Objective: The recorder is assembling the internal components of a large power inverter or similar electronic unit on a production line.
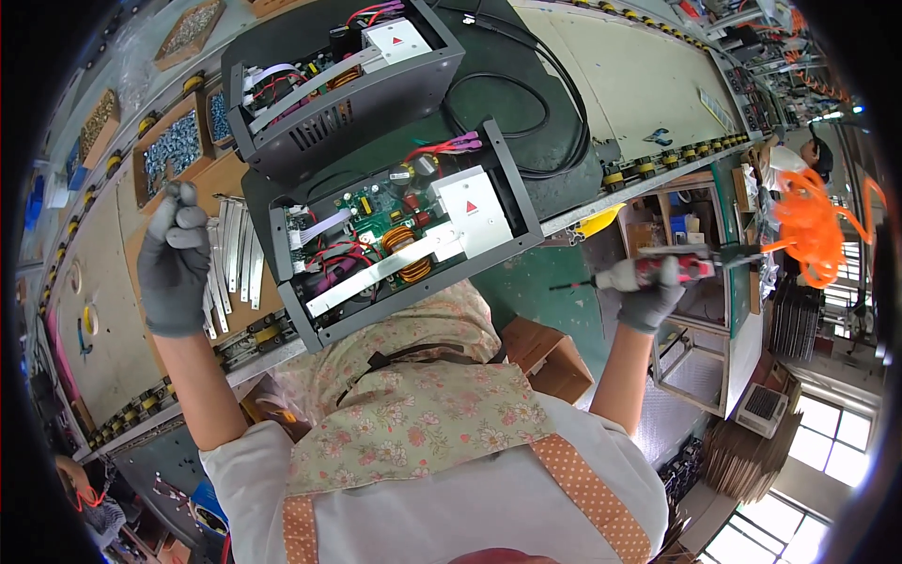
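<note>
My right hand (653, 299), in a grey glove, grips a red and grey power screwdriver (662, 270) out to the right. Its thin dark bit points left, and an orange coiled hose (810, 230) trails from its back end. My left hand (177, 263), gloved too, is closed with fingertips pinched at the edge of a cardboard box of screws (174, 150). Whatever it may hold is too small to make out. Between my hands sits an open dark metal case (329, 324) with a green circuit board (381, 211), wires, a copper coil, a silver metal strip (376, 275) and a white plate.
A second open case (348, 117) stands just behind. Thin metal strips (240, 249) lie beside my left hand. Black cable (564, 94) loops over the dark mat at the back. Rollers (667, 160) line the bench edge. A cardboard box (550, 357) is below.
</note>
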`<action>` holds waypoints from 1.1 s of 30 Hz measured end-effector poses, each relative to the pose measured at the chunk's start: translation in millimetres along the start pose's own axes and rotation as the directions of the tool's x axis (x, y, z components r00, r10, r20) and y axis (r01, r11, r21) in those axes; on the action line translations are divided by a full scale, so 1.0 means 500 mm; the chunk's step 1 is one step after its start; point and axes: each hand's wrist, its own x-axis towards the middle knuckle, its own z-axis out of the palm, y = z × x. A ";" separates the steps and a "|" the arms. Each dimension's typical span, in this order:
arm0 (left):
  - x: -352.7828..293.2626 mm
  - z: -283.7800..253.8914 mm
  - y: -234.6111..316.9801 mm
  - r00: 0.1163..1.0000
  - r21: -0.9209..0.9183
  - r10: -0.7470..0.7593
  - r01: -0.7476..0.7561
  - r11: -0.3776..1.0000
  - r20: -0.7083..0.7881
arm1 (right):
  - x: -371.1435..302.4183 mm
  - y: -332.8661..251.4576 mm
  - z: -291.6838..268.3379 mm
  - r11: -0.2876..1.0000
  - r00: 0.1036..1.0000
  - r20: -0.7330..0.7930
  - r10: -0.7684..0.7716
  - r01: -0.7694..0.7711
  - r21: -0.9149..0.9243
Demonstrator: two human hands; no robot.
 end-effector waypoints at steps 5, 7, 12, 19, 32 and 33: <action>-0.067 0.154 -0.191 0.991 0.484 -0.130 0.096 0.870 0.037 | 0.029 -0.116 0.237 0.856 0.920 0.393 -0.012 -0.193 0.480; -0.091 0.168 -0.230 0.945 0.563 -0.325 0.252 0.787 0.030 | 0.026 -0.129 0.292 0.820 0.942 0.336 0.017 -0.206 0.535; -0.105 0.197 -0.276 0.899 0.716 -0.438 0.315 0.623 -0.014 | 0.040 -0.168 0.344 0.562 0.746 0.627 -0.224 -0.427 0.708; -0.114 0.188 -0.272 0.972 0.811 -0.236 0.149 0.566 -0.013 | 0.032 -0.165 0.406 0.581 0.724 0.629 -0.282 -0.393 0.713; -0.122 0.179 -0.279 0.965 0.736 -0.249 0.228 0.637 -0.084 | 0.016 -0.145 0.435 0.560 0.708 0.634 -0.311 -0.402 0.724; -0.122 0.177 -0.278 0.965 0.744 -0.252 0.225 0.629 -0.079 | 0.016 -0.145 0.434 0.560 0.708 0.634 -0.311 -0.403 0.724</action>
